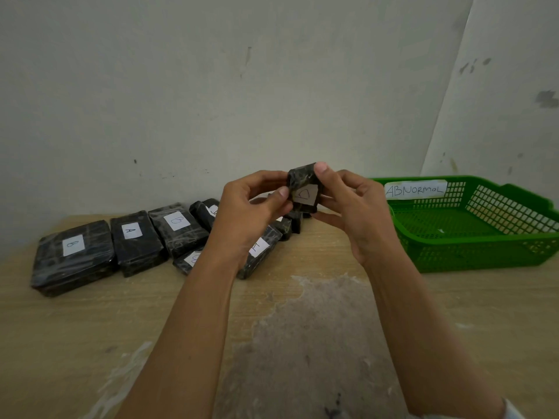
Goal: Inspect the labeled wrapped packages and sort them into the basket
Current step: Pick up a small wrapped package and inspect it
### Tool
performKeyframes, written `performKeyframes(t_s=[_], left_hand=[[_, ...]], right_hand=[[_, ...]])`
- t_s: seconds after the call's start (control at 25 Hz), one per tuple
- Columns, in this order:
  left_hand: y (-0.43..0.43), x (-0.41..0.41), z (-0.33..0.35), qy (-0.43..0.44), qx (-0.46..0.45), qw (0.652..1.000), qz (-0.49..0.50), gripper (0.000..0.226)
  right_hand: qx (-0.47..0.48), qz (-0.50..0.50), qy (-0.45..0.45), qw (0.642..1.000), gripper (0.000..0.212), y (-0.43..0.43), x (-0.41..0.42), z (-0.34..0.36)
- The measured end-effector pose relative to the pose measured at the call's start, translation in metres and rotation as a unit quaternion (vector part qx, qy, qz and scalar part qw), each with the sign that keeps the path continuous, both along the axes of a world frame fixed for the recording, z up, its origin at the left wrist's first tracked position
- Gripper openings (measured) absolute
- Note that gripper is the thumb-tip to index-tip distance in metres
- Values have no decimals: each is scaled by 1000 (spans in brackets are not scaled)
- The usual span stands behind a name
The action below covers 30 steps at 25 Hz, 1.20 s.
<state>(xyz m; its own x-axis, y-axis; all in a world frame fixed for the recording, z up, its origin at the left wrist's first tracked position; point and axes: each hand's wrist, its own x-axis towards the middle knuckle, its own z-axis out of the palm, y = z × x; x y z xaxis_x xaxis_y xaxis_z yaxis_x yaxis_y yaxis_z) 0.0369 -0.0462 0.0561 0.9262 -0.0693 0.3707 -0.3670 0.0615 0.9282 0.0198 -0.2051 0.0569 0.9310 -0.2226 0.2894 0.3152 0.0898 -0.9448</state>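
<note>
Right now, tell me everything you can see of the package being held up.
The package is small and blocky, wrapped in shiny black film with pale streaks. A white paper label faces the camera; its handwritten letter is unclear. It is tilted, held above the table, pinched between the left hand and the right hand.

Both hands, left hand [254, 207] and right hand [354, 207], hold small black package [304, 189] up. Other packages [136, 240] on table [90, 328]. Green basket [484, 252] at right.

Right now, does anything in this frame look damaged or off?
The small package pinched between the left hand and right hand has a label missing one corner, unlike the rectangular label on the A package. The table is worn grey in front.
</note>
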Motion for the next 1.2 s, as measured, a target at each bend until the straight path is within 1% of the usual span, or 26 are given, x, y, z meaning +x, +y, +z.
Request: performKeyframes(t_s=[0.08,0.16,0.32,0.4,0.52,0.56,0.64,0.72,0.76,0.8,0.84,0.92,0.96,1.04,1.12,1.2], left_hand=[[-1,0,1,11,10,1000,7,21],[-1,-1,3,23,-3,1000,0,13],[0,-1,3,-4,-13,1000,18,12],[0,0,3,-13,-13,1000,25,11],[1,1,2,-27,11,999,34,16],[1,0,3,-34,17,999,33,17],[0,-4,6,-33,10,999,20,23],[1,-5,10,-23,0,1000,21,30],[2,-4,10,-27,16,999,36,30],[4,-3,10,-34,45,997,47,33],[7,-3,8,-38,77,995,41,42],[8,-3,4,-42,115,992,-11,65],[6,-4,2,-52,119,991,-31,72],[3,-3,0,-77,121,989,-20,70],[2,-2,0,-82,118,990,7,63],[5,1,-1,-73,123,990,15,61]], right_hand=[[-3,-15,-12,1000,22,3,0,0],[-14,-19,-31,999,19,5,1,-1],[-26,-6,-60,998,14,8,0,-1],[-28,6,-59,998,16,9,-2,0],[-37,14,-49,998,23,10,-1,-1],[-26,23,-46,998,23,10,-1,-1],[30,47,-30,998,25,9,0,0],[119,73,-3,990,20,8,-1,3],[166,87,9,982,16,7,-1,4],[206,97,20,974,17,7,-1,4],[234,105,30,966,21,7,-1,4],[259,112,41,958,24,8,-2,5],[262,114,46,957,24,8,-2,4],[249,109,64,960,24,9,-2,5],[194,92,81,973,24,5,0,3],[121,67,73,988,24,-2,2,1]])
